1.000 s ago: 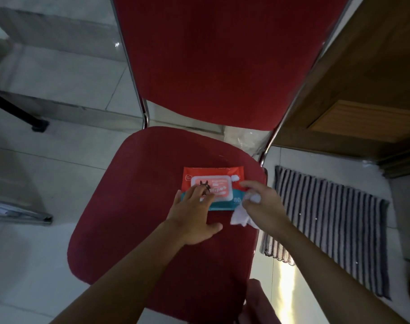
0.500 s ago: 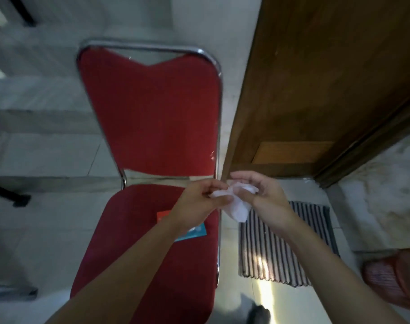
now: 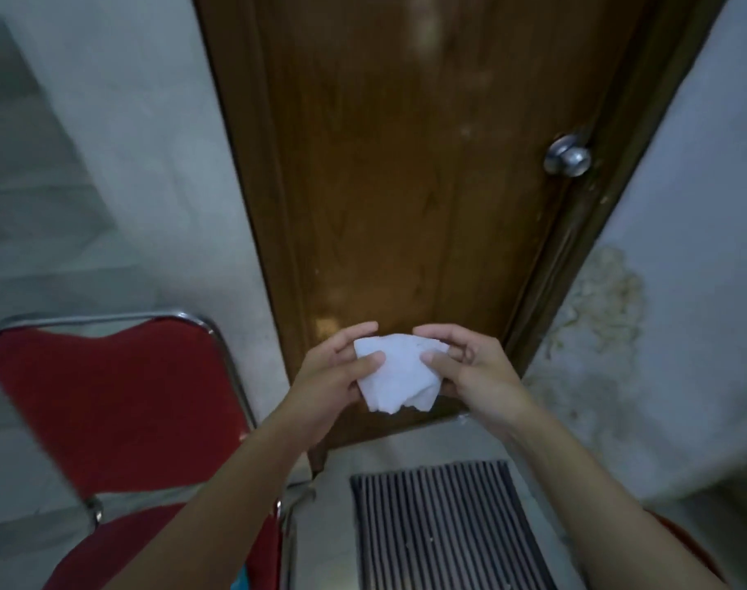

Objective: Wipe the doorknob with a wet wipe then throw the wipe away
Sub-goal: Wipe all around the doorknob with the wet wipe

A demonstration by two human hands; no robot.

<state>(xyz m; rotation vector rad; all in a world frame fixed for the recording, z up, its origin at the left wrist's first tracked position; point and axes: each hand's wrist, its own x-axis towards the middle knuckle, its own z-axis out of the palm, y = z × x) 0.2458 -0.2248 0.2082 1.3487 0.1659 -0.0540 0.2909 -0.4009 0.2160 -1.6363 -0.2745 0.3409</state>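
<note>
Fingers (image 3: 369, 359) of both hands pinched on crumpled white wet wipe (image 3: 395, 379), held in front of brown wooden door (image 3: 406, 185).
Left hand (image 3: 333, 376) grips wipe's left edge, right hand (image 3: 474, 372) the right edge (thumbs on top, fingers curled behind). Round silver metal doorknob (image 3: 570, 157) up and right on door, well apart from wipe. Red padded chair with chrome frame (image 3: 107, 402) at left, striped grey doormat (image 3: 444, 525) below hands. No readable text anywhere.
</note>
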